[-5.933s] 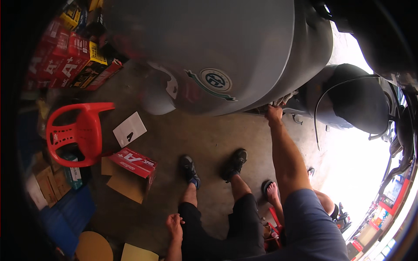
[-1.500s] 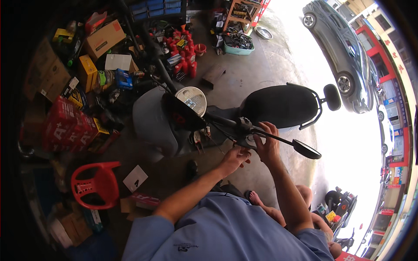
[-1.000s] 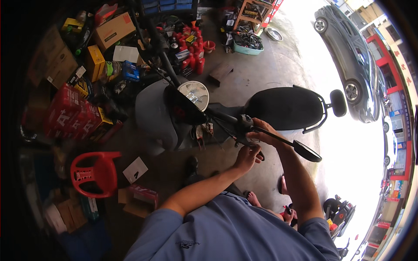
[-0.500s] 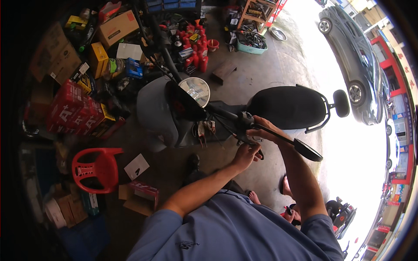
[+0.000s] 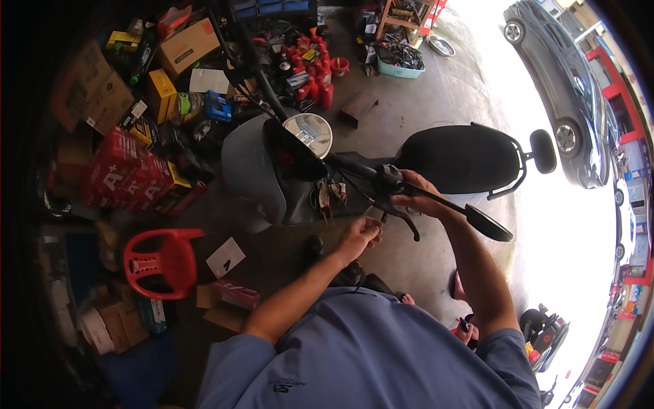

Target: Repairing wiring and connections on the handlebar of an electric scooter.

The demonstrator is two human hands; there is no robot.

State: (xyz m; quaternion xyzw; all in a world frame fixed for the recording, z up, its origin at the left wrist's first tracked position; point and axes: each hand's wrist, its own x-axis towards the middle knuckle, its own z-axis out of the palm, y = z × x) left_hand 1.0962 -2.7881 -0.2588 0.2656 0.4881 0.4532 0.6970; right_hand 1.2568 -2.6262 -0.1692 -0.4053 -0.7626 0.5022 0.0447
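A grey electric scooter (image 5: 248, 174) stands in front of me, its front to the left and its black seat (image 5: 458, 160) to the right. My right hand (image 5: 421, 193) is wrapped round the near end of the handlebar (image 5: 354, 168), beside the switch housing; some of its fingers are hidden. Just below, the black brake lever (image 5: 410, 225) sticks out. My left hand (image 5: 361, 238) is closed in a pinch beside the lever's pivot, and what its fingertips hold, if anything, is too small to name. Loose wires with connectors (image 5: 330, 196) hang from the scooter's opened front.
A black mirror (image 5: 489, 223) juts out past my right forearm; a round mirror (image 5: 308, 135) faces up. A red plastic chair (image 5: 160, 264) and cartons (image 5: 112, 167) stand left. Red bottles (image 5: 317, 75) and a teal tub (image 5: 400, 68) lie beyond. A person's foot (image 5: 458, 285) shows nearby.
My left hand has moved left and slightly up, off the brake lever, which now shows along its length. My right hand stays at the handlebar. The whole view has shifted slightly.
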